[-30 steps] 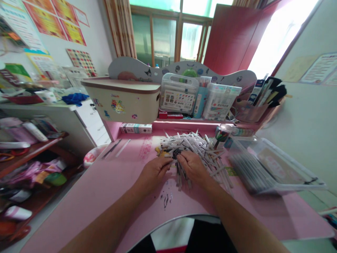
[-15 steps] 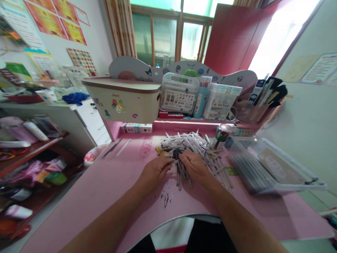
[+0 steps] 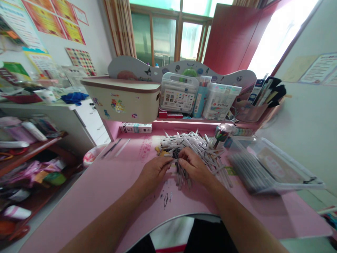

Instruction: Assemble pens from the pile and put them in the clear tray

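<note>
At the near edge of the pen pile (image 3: 188,140) on our pink table (image 3: 100,200), we work close in. L hand (image 3: 155,170): thumb & forefinger pinched together, apparently on a slim pale pen part (image 3: 174,160). R hand (image 3: 194,165): fingers curled, tips by the same part, but we can't tell if they grip it.

We'd judge the part v. light & stiff, prob. smooth plastic, so apt to roll or slip; a hard squeeze could crack it. Best hold: approx. mid-barrel, btwn thumb & fingertip, w/ the far end free.

Around the pile: small black pieces (image 3: 175,153) at its front, by our R fingers; a yellow object (image 3: 158,150), L edge; a pen jar (image 3: 222,136), back R; a clear box (image 3: 300,185) w/ pens, farther R. White stick (image 3: 122,147) & dark stick (image 3: 112,149) lie well L; dark marks (image 3: 165,200) dot the side nearest us. Beige bin (image 3: 123,105) sits above & behind, to L. In the way: crossed barrels crowding our R hand.
</note>
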